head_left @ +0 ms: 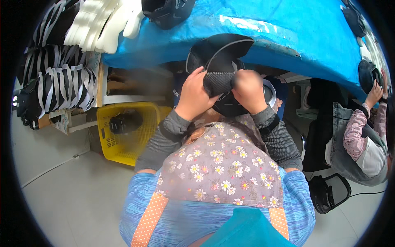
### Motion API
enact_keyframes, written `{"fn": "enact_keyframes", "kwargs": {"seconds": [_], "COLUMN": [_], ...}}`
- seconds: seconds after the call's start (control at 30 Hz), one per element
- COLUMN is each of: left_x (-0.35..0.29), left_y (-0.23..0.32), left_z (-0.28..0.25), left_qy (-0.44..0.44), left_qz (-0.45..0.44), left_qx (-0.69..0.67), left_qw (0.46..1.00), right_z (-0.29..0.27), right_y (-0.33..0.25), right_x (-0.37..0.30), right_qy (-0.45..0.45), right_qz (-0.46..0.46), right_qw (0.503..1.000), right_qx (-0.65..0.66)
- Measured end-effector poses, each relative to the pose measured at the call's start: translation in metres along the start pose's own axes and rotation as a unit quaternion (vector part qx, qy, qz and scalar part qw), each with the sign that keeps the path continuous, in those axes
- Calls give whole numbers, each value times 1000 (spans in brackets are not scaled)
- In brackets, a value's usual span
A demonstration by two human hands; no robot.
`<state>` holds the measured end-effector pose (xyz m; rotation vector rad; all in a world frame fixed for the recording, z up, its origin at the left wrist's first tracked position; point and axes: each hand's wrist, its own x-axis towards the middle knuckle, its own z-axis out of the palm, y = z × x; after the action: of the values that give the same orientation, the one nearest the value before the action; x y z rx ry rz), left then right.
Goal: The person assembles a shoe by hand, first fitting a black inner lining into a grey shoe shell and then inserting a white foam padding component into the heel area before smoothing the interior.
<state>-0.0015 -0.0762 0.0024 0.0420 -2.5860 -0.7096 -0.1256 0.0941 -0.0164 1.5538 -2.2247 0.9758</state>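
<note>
Above my lap, both hands hold a black sewn fabric piece (218, 84) with a ribbed mesh panel and curved, grey-edged flaps (224, 47) rising toward the table. I cannot make out its exact kind. My left hand (193, 92) is closed on its left side, thumb at the lower edge of the mesh. My right hand (249, 92) is closed on the right side, its fingertips partly blurred. More black material hangs below, between my hands and the flowered apron (222, 164).
A blue-covered table (263, 24) lies ahead, bearing a black item (168, 12) and white pads (107, 24). Black-and-white strips (68, 88) hang at the left, by a yellow basket (127, 142) holding a dark item. A person's hand (373, 94) works at far right.
</note>
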Motion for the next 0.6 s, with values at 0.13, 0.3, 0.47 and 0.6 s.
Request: {"fn": "enact_keyframes", "kwargs": {"seconds": [0.13,0.3,0.47,0.6], "left_x": [6,15,38,55], "left_y": [-11,-15,-23,-19], "left_z": [6,25,31,33], "left_qy": [-28,-22,-132,-228], "left_qz": [-57,-180,-283,-399], "left_qx": [-88,-153,-176,-206], "left_qw": [994,971,934,864], "right_z": [3,7,23,17], "right_y": [9,7,34,28], "right_x": [2,5,15,30], "right_qy": [-33,-33,-76,-141], "right_qz": [34,290,357,423], "right_qw": [998,909,853,840], "right_qx": [51,299,373,307]}}
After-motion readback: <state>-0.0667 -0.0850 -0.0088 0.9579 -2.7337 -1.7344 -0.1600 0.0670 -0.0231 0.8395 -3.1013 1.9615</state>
